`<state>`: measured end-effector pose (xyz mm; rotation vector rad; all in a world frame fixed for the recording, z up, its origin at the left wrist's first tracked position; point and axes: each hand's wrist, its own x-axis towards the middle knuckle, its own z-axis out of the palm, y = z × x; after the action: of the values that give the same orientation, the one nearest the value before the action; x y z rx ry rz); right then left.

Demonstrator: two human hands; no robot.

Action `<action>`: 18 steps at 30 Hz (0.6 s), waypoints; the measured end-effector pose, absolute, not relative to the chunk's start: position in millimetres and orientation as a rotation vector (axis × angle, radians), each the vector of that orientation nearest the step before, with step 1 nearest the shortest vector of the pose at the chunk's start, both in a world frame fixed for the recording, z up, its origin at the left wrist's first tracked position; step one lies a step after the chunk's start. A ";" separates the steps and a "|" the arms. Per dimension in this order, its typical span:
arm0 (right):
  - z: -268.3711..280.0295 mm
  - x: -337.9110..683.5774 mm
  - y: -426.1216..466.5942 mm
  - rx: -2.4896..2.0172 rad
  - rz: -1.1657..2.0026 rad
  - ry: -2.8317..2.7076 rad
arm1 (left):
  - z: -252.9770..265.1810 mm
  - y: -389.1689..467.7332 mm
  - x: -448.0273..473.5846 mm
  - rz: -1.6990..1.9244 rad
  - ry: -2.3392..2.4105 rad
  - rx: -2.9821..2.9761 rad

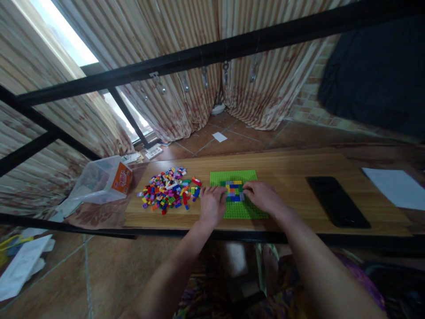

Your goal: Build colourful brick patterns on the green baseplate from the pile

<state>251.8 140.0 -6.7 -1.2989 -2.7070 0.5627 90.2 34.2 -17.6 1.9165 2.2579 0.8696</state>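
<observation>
A lime-green studded baseplate [245, 211] lies on the wooden board, with a low block of toy bricks [235, 191] in blue, yellow, green and grey on its middle. My left hand [212, 205] rests over the plate's left edge, fingers curled and closed, the tips at the left side of the brick block. At the block's right side, the thumb and fingers of my right hand [263, 196] are pinched together. Whatever either hand holds is too small or hidden to make out. Left of my left hand spreads a pile of loose mixed-colour bricks [169, 188].
A clear plastic bin [96, 179] with an orange label stands beyond the board's left end. On the right of the wooden board [292, 170] lies a black phone [337, 201], with white paper [396, 186] farther right. A dark metal bar [186, 60] crosses above the board.
</observation>
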 end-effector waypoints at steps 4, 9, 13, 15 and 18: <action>-9.4 253.0 141.1 -1.287 0.548 -2.707 | -16.7 1.7 54.3 0.890 2.407 1.821; -10.8 249.4 139.4 -1.272 0.577 -2.717 | -25.8 -39.7 18.8 0.857 2.594 1.695; -13.0 246.5 137.0 -1.249 0.586 -2.723 | -31.5 -54.5 8.8 0.802 2.671 1.658; -15.8 246.5 137.0 -1.240 0.583 -2.732 | -33.5 -56.2 6.5 0.788 2.716 1.637; -21.0 247.6 138.9 -1.225 0.570 -2.745 | -37.0 -55.2 3.6 0.776 2.779 1.607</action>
<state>247.6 138.9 -21.0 -1.2245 -2.7450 0.5699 3.6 -55.2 -37.0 1.6066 2.7789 0.7762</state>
